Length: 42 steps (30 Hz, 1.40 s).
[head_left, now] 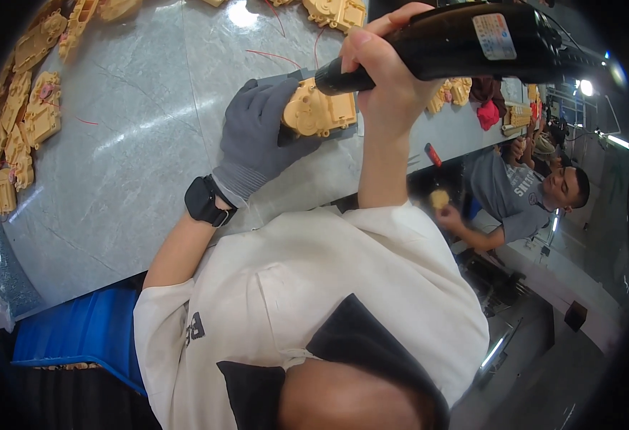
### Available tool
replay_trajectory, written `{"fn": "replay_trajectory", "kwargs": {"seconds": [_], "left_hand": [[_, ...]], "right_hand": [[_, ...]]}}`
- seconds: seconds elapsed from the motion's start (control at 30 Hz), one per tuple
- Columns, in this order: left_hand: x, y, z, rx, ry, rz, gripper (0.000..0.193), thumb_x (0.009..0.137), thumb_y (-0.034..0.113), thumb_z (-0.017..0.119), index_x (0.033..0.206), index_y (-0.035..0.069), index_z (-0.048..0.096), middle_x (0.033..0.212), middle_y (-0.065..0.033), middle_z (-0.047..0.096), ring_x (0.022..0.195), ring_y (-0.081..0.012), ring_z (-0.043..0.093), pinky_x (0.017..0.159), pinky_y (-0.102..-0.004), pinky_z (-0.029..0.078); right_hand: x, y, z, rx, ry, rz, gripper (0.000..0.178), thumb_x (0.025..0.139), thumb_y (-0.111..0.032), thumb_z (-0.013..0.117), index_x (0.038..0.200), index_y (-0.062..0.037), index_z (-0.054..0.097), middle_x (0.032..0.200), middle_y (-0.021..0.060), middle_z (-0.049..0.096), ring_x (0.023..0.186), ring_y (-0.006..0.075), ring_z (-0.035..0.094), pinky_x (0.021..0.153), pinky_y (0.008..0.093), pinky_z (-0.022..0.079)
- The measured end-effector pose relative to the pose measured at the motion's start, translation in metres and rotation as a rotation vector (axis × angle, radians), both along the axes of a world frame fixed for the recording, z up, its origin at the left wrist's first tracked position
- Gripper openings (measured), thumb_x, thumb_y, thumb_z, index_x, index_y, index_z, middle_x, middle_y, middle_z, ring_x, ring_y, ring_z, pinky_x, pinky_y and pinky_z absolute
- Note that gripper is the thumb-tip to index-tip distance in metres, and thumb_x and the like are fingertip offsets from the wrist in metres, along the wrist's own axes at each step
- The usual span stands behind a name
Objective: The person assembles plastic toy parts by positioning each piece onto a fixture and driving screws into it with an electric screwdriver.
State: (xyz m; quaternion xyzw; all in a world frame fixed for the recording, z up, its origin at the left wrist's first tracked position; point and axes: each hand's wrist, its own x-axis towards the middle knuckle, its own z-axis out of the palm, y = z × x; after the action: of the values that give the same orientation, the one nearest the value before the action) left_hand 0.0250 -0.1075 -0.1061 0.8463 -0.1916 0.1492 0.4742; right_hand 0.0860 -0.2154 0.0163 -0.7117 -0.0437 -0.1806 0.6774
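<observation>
My left hand (pixel 257 132), in a grey knit glove, is closed around the side of a yellow plastic gearbox housing (pixel 311 111). The housing sits on a dark grey block (pixel 344 133) on the table. In my bare right hand (pixel 393 82) is a black electric screwdriver (pixel 447 43), lying nearly sideways. Its nose end reaches the top of the housing. The bit's tip and any screw beneath it are hidden from view.
Several yellow housings (pixel 39 118) pile up along the grey table's (pixel 150 136) left edge, with more at the back. Thin red wires lie about. A blue bin (pixel 78 333) stands below the table at lower left. At right, a co-worker (pixel 504 190) holds a yellow part.
</observation>
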Motion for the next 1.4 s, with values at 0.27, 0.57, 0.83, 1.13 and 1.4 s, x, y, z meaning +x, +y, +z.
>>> {"fn": "replay_trajectory", "kwargs": {"seconds": [0.27, 0.57, 0.83, 1.13, 1.4], "left_hand": [[0.0, -0.001, 0.0, -0.029, 0.013, -0.007, 0.079, 0.063, 0.034, 0.081, 0.127, 0.005, 0.046, 0.112, -0.0092, 0.056, 0.103, -0.028, 0.053, 0.098, -0.0451, 0.04], [-0.008, -0.004, -0.012, -0.342, 0.217, 0.051, 0.079, 0.073, 0.037, 0.074, 0.13, -0.004, 0.038, 0.106, -0.0137, 0.06, 0.098, -0.029, 0.058, 0.091, -0.0414, 0.045], [0.032, -0.006, 0.025, -0.357, 0.742, 0.055, 0.092, 0.074, 0.059, 0.063, 0.137, 0.0, 0.033, 0.104, -0.0127, 0.065, 0.098, -0.0246, 0.063, 0.087, -0.0343, 0.049], [0.032, 0.005, 0.049, -1.062, 0.826, -0.051, 0.07, 0.077, 0.038, 0.067, 0.13, 0.0, 0.042, 0.109, -0.0135, 0.059, 0.1, -0.0264, 0.058, 0.09, -0.0361, 0.046], [-0.066, 0.356, 0.149, -1.591, 0.093, -0.299, 0.032, 0.086, 0.028, 0.053, 0.101, 0.0, 0.052, 0.09, -0.0122, 0.053, 0.084, -0.0257, 0.052, 0.081, -0.0448, 0.042]], "right_hand": [[0.009, -0.016, -0.016, 0.099, -0.17, 0.287, 0.033, 0.069, 0.011, 0.057, 0.097, -0.0017, 0.044, 0.065, 0.0105, 0.057, 0.047, 0.0177, 0.052, 0.051, 0.0295, 0.047], [0.025, -0.035, -0.02, 0.191, -0.128, 0.301, 0.035, 0.072, 0.006, 0.057, 0.104, -0.0006, 0.045, 0.063, 0.0098, 0.055, 0.049, 0.0189, 0.052, 0.055, 0.033, 0.047], [-0.05, -0.118, 0.012, 0.49, -0.28, -0.056, 0.038, 0.076, -0.009, 0.052, 0.113, -0.0068, 0.044, 0.063, 0.003, 0.046, 0.054, 0.0172, 0.048, 0.065, 0.0368, 0.044], [-0.072, -0.096, -0.003, 0.648, -0.214, 0.094, 0.051, 0.078, -0.008, 0.046, 0.128, -0.0071, 0.037, 0.068, 0.0051, 0.043, 0.06, 0.0175, 0.047, 0.067, 0.0365, 0.041], [-0.062, -0.144, -0.025, 0.58, -0.065, -0.071, 0.015, 0.083, -0.013, 0.052, 0.094, -0.0028, 0.051, 0.067, 0.0021, 0.043, 0.061, 0.0136, 0.044, 0.072, 0.0317, 0.038]]}}
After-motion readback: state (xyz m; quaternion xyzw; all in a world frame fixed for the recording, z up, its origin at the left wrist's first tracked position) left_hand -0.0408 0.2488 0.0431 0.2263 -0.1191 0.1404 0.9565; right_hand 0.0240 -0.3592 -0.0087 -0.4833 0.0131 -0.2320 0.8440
